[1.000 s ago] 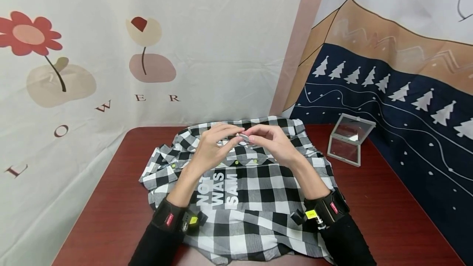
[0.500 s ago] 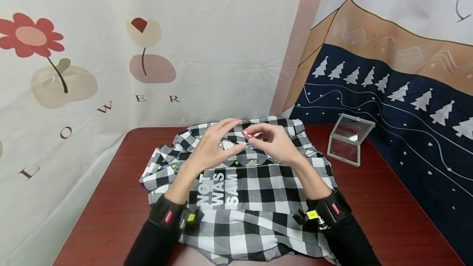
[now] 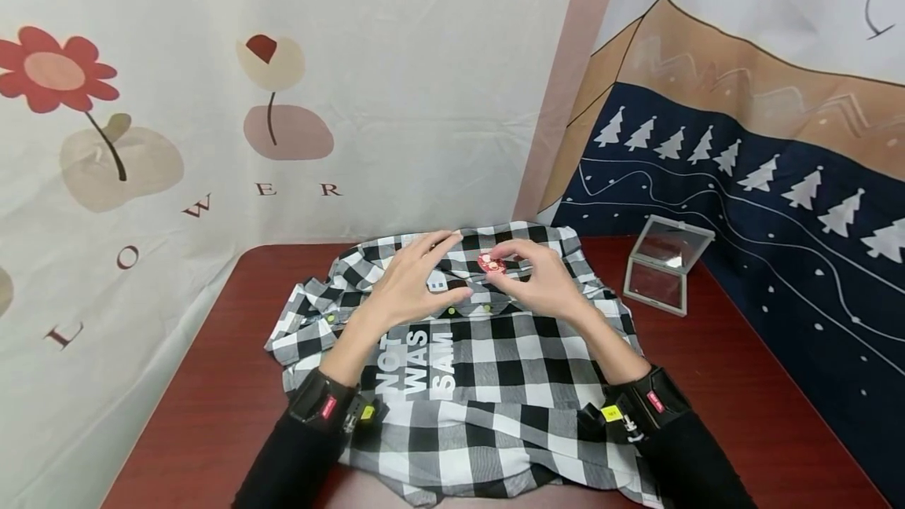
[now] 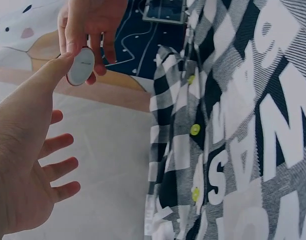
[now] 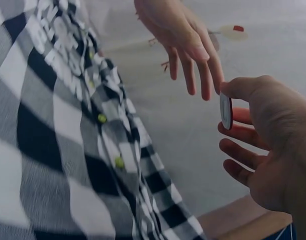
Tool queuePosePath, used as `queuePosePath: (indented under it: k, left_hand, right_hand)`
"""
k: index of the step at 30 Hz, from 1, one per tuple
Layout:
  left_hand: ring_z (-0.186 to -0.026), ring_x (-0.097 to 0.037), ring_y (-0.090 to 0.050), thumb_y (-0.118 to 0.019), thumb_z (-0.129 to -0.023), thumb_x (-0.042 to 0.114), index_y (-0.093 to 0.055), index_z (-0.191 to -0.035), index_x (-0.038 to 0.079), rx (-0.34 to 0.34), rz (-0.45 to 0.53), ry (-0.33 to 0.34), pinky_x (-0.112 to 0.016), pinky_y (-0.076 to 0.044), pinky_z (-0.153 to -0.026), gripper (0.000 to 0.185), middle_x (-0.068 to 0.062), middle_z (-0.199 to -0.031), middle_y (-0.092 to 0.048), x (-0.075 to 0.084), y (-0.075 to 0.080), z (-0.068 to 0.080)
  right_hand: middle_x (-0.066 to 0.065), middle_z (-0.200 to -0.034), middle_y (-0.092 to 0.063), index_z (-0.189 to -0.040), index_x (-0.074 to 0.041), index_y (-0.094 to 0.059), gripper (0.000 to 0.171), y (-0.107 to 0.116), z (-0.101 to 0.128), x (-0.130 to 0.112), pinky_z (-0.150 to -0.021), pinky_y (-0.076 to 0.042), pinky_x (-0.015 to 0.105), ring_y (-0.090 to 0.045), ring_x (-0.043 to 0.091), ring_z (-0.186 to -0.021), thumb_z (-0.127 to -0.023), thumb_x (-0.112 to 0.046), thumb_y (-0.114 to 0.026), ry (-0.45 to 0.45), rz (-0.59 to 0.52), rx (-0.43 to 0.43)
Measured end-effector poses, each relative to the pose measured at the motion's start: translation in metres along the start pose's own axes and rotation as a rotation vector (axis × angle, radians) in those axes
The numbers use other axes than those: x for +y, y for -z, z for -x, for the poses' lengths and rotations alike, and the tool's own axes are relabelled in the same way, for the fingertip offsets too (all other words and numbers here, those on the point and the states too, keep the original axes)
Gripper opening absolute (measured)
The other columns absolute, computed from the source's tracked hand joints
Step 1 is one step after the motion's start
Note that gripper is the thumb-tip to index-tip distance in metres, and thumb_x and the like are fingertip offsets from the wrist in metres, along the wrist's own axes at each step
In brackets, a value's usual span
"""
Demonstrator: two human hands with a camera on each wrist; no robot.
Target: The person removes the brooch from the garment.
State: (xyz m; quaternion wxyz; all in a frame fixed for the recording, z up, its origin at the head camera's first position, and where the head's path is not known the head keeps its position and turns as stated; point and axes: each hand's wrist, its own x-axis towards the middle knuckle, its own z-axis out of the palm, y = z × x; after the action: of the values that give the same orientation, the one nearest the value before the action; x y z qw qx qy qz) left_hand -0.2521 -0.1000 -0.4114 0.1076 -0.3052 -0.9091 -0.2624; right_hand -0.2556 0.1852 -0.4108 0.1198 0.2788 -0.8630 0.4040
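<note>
While the right hand (image 3: 540, 285) floats above the checked shirt (image 3: 488, 383), it pinches a small round badge (image 3: 489, 262) between its thumb and first finger. The badge looks red from the head view and white on its other side in the left wrist view (image 4: 81, 65). In the right wrist view the badge (image 5: 226, 111) shows edge on, and the other fingers of the right hand (image 5: 273, 150) curl loosely under it.

The left hand (image 3: 417, 285) is spread out with its fingers straight and apart. It holds nothing. Its thumb tip reaches toward the badge, and in the left wrist view the thumb of the left hand (image 4: 28, 150) seems to touch the badge's edge. I cannot tell for sure if it really touches.

Both hands are over the collar end of the shirt, with the wrists low and the fingers pointing away from the person. The shirt lies flat on the red-brown desk (image 3: 212, 383), with white letters and small yellow-green buttons (image 4: 195, 130) on it. To the right of the shirt, on the desk, stands a small clear box (image 3: 665, 265) with its lid up.
</note>
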Motion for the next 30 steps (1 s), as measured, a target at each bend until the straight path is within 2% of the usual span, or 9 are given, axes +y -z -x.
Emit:
queuePosePath:
  k: [6,11,16,23,30]
  left_hand:
    - [-0.170,-0.037,-0.040,-0.079,-0.100,0.065,-0.043,-0.176,0.026,-0.054,0.003,0.018,-0.070,-0.031,-0.138,0.092,-0.008,-0.183,-0.041,0.004,-0.012,-0.007]
    - [-0.171,-0.037,-0.037,-0.076,-0.102,0.066,-0.039,-0.177,0.028,-0.109,0.005,0.032,-0.069,-0.028,-0.140,0.093,-0.007,-0.183,-0.039,0.010,-0.022,-0.015]
    - [-0.172,-0.037,-0.036,-0.072,-0.103,0.069,-0.037,-0.178,0.029,-0.154,-0.014,0.013,-0.067,-0.029,-0.140,0.092,-0.008,-0.184,-0.038,0.017,-0.035,-0.026]
    - [-0.171,-0.038,-0.038,-0.073,-0.103,0.068,-0.040,-0.177,0.027,-0.172,-0.029,-0.031,-0.066,-0.031,-0.140,0.091,-0.009,-0.185,-0.038,0.027,-0.052,-0.037]
    - [-0.171,-0.037,-0.037,-0.071,-0.105,0.067,-0.041,-0.176,0.024,-0.217,-0.048,-0.070,-0.066,-0.034,-0.139,0.088,-0.009,-0.184,-0.038,0.037,-0.067,-0.050]
  right_hand:
    - [0.009,-0.131,-0.082,-0.125,-0.014,-0.083,0.027,0.011,0.014,0.019,-0.107,-0.060,0.063,-0.076,0.030,-0.122,-0.100,-0.020,-0.089,-0.033,0.065,0.012]
    - [0.013,-0.138,-0.080,-0.129,-0.012,-0.082,0.030,0.023,0.027,0.037,-0.107,-0.059,0.066,-0.074,0.037,-0.127,-0.101,-0.020,-0.088,-0.103,0.099,0.015]
    - [0.015,-0.139,-0.079,-0.131,-0.011,-0.081,0.031,0.035,0.040,0.053,-0.108,-0.058,0.066,-0.072,0.038,-0.129,-0.102,-0.022,-0.087,-0.170,0.139,0.021]
    - [0.017,-0.140,-0.078,-0.131,-0.011,-0.081,0.031,0.052,0.056,0.070,-0.106,-0.056,0.067,-0.072,0.040,-0.128,-0.104,-0.026,-0.085,-0.229,0.190,0.023]
    - [0.020,-0.140,-0.077,-0.130,-0.007,-0.080,0.031,0.068,0.070,0.088,-0.097,-0.058,0.064,-0.073,0.044,-0.123,-0.104,-0.023,-0.085,-0.227,0.261,0.052]
